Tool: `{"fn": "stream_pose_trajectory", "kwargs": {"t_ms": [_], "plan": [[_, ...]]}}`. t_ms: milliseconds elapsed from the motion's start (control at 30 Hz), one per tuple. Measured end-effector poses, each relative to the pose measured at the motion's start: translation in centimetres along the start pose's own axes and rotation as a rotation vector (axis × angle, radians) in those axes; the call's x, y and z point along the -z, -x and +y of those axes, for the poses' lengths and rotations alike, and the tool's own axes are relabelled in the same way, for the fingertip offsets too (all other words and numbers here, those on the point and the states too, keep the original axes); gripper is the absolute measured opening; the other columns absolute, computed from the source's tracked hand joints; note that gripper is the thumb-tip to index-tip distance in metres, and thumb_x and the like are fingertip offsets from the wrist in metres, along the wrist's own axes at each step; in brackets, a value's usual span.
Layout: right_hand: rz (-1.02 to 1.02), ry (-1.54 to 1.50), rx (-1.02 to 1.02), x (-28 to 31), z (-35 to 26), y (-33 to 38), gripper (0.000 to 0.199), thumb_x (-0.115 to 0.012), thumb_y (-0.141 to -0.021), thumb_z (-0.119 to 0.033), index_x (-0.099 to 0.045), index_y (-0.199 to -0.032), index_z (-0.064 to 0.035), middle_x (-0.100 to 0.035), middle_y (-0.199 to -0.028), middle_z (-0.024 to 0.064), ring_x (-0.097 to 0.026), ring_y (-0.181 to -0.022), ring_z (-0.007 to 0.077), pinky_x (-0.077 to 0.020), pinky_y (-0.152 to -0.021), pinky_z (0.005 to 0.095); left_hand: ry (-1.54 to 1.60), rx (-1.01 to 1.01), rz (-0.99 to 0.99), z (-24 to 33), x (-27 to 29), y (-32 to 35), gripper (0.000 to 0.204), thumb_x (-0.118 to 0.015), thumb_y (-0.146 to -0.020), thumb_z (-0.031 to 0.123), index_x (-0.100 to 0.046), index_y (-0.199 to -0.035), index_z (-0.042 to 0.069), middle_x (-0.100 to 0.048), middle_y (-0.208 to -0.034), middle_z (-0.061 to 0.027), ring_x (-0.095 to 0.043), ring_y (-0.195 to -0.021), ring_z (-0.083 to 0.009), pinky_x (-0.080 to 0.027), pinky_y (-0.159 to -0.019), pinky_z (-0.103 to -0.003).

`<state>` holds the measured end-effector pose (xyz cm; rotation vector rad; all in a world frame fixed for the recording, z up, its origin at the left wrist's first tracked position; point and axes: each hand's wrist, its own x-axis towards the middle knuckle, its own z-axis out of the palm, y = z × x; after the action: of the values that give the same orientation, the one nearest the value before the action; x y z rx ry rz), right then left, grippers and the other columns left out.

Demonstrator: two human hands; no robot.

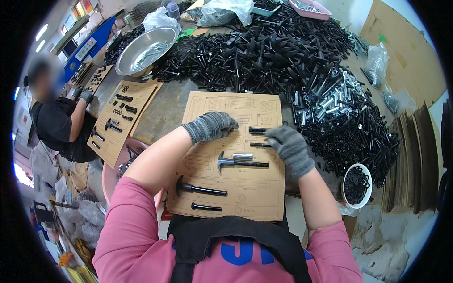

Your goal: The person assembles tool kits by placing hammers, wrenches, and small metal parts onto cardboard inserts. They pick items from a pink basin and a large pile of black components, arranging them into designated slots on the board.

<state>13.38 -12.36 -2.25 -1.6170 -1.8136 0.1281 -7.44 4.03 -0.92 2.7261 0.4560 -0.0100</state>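
Note:
Both my hands, in grey knit gloves, are over a brown cardboard sheet (203, 165) printed with outlines of parts. My left hand (212, 127) is closed with fingertips together over the sheet's upper middle; whatever they hold is hidden. At the sheet's right edge, the bent fingers of my right hand (290, 148) pinch the end of a black bolt (257, 133). Just below lies another black bolt (259, 145). Nearer to me are a silver sleeve (242, 156), a T-shaped black puller piece (240, 163), a second such piece (200, 188) and a short black bolt (206, 207).
Beyond the sheet rises a heap of black bolts (264, 52), with silver sleeves (330, 104) on its right. A white bowl of black rings (347, 198) stands at right, cardboard sheets (406, 160) beside it. At left are a steel basin (125, 63), a pink tub (109, 177) and a co-worker (56, 118).

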Motion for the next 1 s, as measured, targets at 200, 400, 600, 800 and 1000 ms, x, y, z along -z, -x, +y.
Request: {"fn": "stream_pose_trajectory", "kwargs": {"t_ms": [200, 400, 600, 800, 1000], "plan": [[-0.423, 0.487, 0.025, -4.4, -3.5, -7.1, 0.017, -0.059, -0.076, -0.009, -0.062, -0.092, -0.0107, -0.061, -0.083, 0.0080, -0.060, -0.082, 0.0232, -0.0497, -0.072, 0.0327, -0.129, 0.033, -0.020, -0.6, 1.6, -0.1, 0.037, -0.055, -0.073, 0.002, -0.057, -0.108, 0.013, -0.058, -0.089, -0.0094, -0.057, -0.080, -0.0241, -0.048, -0.072, -0.031], [-0.465, 0.585, 0.022, -5.3, -3.7, -8.1, 0.017, -0.055, -0.077, -0.011, -0.060, -0.094, -0.0105, -0.059, -0.093, 0.0073, -0.058, -0.092, 0.0224, -0.0490, -0.076, 0.0346, 0.314, 0.104, 0.336, -1.4, -1.9, 0.2, 0.034, -0.056, -0.074, -0.001, -0.056, -0.107, 0.009, -0.058, -0.091, -0.0115, -0.057, -0.083, -0.0264, -0.047, -0.076, -0.033], [-0.578, 0.245, -0.080, -5.9, -5.1, -9.5, 0.018, -0.052, -0.081, -0.020, -0.062, -0.095, -0.0143, -0.062, -0.093, 0.0116, -0.059, -0.088, 0.0257, -0.0478, -0.077, 0.0358, 0.264, 0.185, 0.553, -1.8, -1.9, 0.5, 0.032, -0.056, -0.079, 0.000, -0.055, -0.110, 0.006, -0.059, -0.090, -0.0095, -0.057, -0.084, -0.0204, -0.046, -0.077, -0.029], [-0.502, 0.345, 0.029, -7.3, -4.6, -9.6, 0.022, -0.055, -0.079, -0.025, -0.062, -0.099, -0.0190, -0.057, -0.098, 0.0125, -0.057, -0.093, 0.0285, -0.0478, -0.080, 0.0376, 0.521, 0.301, 0.486, -3.1, -1.5, 2.8, 0.034, -0.057, -0.080, 0.001, -0.053, -0.114, 0.005, -0.058, -0.086, -0.0049, -0.055, -0.080, -0.0158, -0.046, -0.076, -0.026], [-0.480, 0.579, -0.102, -5.2, -4.2, -8.1, 0.020, -0.057, -0.077, -0.020, -0.064, -0.094, -0.0114, -0.056, -0.096, 0.0101, -0.056, -0.093, 0.0247, -0.0479, -0.078, 0.0363, 0.199, 0.309, 0.094, 0.0, -0.1, 2.6, 0.047, -0.071, -0.069, 0.017, -0.054, -0.111, 0.004, -0.063, -0.089, -0.0111, -0.060, -0.084, -0.0242, -0.047, -0.076, -0.033]]}}
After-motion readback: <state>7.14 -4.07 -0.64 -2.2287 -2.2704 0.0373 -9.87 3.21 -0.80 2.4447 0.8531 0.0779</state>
